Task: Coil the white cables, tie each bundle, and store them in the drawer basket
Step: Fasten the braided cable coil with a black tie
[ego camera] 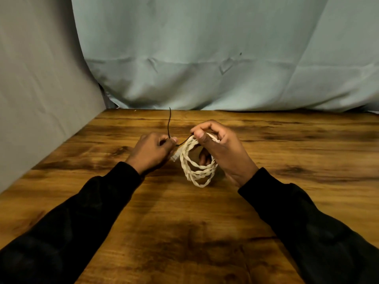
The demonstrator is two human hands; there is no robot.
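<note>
We see the wooden table (pixel 205 222) bare around both hands, cloth backdrop (pixel 205 48) along its far edge. Our right hand (pixel 219 148) curls round the coiled white cable (pixel 196 167), held above mid-table. Our left hand (pixel 151 150) pinches a thin black tie (pixel 169 124), which runs to the coil's top.

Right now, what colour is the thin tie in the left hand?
Black; the thin tie shows best in the head view.
</note>
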